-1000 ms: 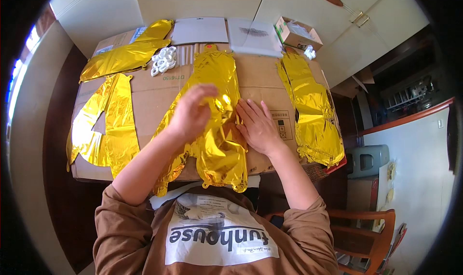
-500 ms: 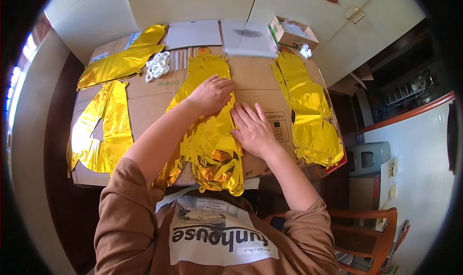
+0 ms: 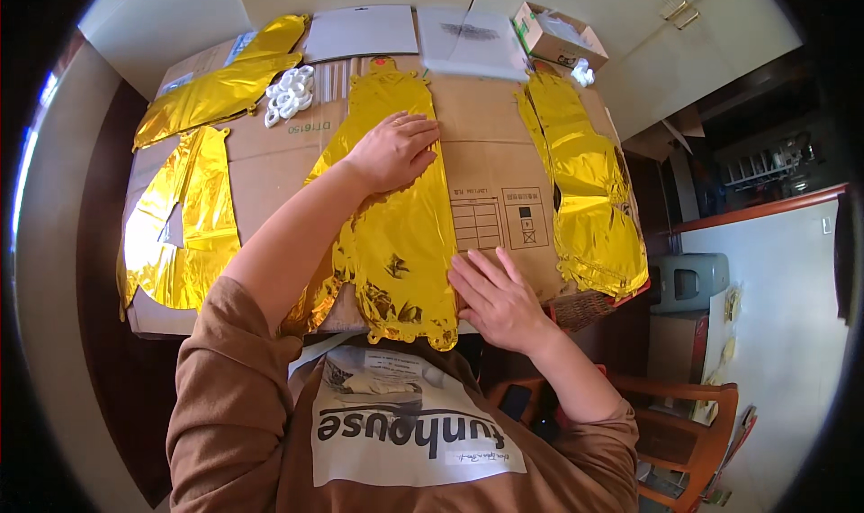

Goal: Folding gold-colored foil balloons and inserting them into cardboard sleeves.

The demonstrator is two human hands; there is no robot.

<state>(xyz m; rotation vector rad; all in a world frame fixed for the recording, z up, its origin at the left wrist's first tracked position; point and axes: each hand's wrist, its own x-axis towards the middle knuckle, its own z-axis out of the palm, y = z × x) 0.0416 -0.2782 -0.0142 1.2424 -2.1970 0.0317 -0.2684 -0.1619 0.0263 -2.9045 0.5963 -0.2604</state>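
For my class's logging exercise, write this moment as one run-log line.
left hand: on middle gold foil piece | right hand: at its right edge, nearer the wearer | around: cardboard, white loops

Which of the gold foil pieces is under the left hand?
The middle gold foil piece: the left hand lies on it, while no hand is on the other pieces.

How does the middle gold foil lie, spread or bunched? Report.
Mostly spread: the middle gold foil lies flat under the left hand, its near end wrinkled.
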